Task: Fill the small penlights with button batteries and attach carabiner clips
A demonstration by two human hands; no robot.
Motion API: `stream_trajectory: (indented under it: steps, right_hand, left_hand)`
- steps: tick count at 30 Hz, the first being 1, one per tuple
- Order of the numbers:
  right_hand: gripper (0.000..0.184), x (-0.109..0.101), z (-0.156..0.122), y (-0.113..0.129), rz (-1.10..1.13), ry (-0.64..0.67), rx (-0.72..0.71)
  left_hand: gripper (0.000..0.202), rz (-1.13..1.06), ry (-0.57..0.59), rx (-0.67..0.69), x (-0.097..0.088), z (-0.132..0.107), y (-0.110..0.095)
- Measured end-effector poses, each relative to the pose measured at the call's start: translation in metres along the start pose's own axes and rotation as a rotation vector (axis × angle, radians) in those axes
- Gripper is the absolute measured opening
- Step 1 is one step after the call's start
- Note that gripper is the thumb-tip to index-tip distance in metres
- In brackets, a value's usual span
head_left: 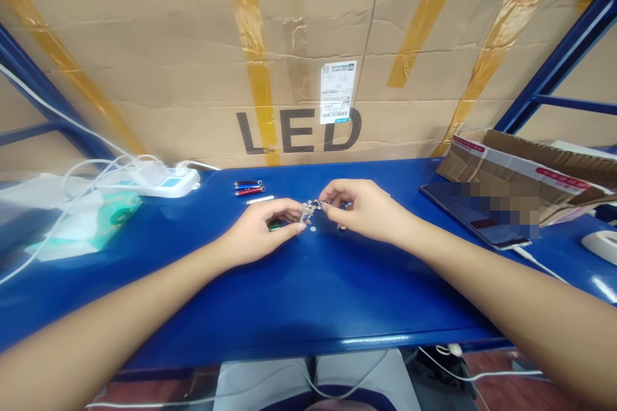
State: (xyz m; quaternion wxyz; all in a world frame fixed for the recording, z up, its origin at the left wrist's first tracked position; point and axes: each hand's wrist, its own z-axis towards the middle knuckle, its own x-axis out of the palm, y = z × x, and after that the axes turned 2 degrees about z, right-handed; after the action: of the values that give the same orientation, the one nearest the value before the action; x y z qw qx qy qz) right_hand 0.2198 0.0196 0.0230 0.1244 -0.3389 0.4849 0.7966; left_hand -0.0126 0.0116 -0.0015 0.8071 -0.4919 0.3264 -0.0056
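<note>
My left hand (263,231) rests on the blue table (308,295) with its fingers curled around a small green and silver cylindrical object (276,225). My right hand (364,205) pinches a tiny silver piece at its fingertips, right against the left hand's fingertips. Several small round silver button-like pieces (313,228) lie scattered on the table between and under the hands. Behind the left hand lie small pen-like cylinders (249,187), one dark, one red, one white.
A white power strip (166,181) with white cables sits at the left, beside a teal packet (91,221). A tablet or phone (475,215) with a cable lies at the right, next to an open cardboard box (530,170). A big "LED" carton (299,58) walls off the back.
</note>
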Motion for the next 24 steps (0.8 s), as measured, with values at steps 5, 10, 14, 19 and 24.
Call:
stream_trajectory:
  steps: [5,10,14,19,24]
  right_hand:
    - [0.023,0.006,-0.001,-0.005,0.262,0.018,0.038]
    - [0.019,0.008,0.002,-0.003,0.501,0.064,0.079]
    - [0.022,0.007,0.004,0.0,0.674,0.054,0.14]
    - [0.026,0.003,0.004,0.004,0.742,0.011,0.143]
    - [0.025,0.003,0.002,0.008,0.793,-0.029,0.139]
  left_hand:
    - [0.03,-0.053,-0.007,-0.028,0.001,0.0,-0.001]
    - [0.031,-0.071,-0.022,-0.041,0.001,0.0,0.0]
    - [0.03,-0.302,0.018,-0.113,0.0,0.001,0.0]
    - [0.032,-0.575,0.045,-0.244,-0.003,0.002,0.0]
    - [0.03,-0.746,0.02,-0.271,-0.003,0.003,-0.006]
